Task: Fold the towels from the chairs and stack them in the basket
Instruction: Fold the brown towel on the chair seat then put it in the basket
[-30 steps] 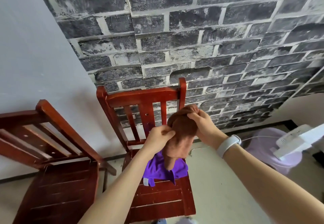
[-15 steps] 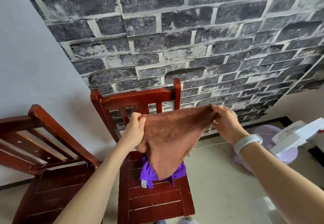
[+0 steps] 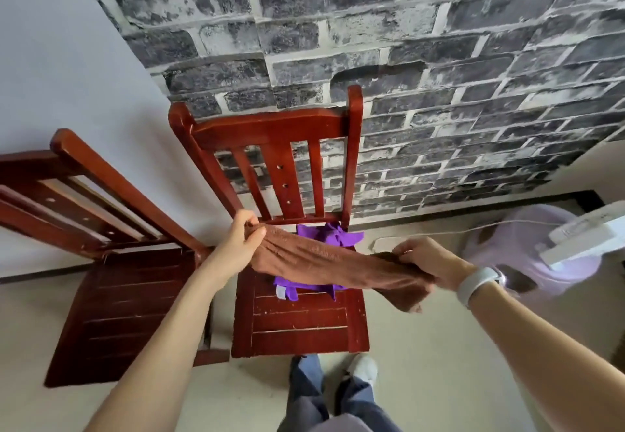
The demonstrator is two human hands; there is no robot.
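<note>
A brown towel [image 3: 324, 264] is stretched sideways above the seat of the middle red wooden chair [image 3: 297, 323]. My left hand [image 3: 241, 239] pinches its left corner near the chair back. My right hand [image 3: 427, 261] grips the right end, where a loose tail of cloth hangs down past the seat's right edge. A crumpled purple towel [image 3: 329, 237] lies on the seat under the brown one, partly hidden by it. No basket is in view.
A second red chair [image 3: 111, 299] stands to the left with a bare seat. A brick-pattern wall rises behind both chairs. A pale purple round object [image 3: 507, 252] and a white device [image 3: 585, 237] sit at the right. My legs and shoes [image 3: 362, 369] are below the chair.
My hands have dropped from chest height to just above the seat and spread wider. The brown towel went from bunched, to a hanging triangle, to a low stretched band.
</note>
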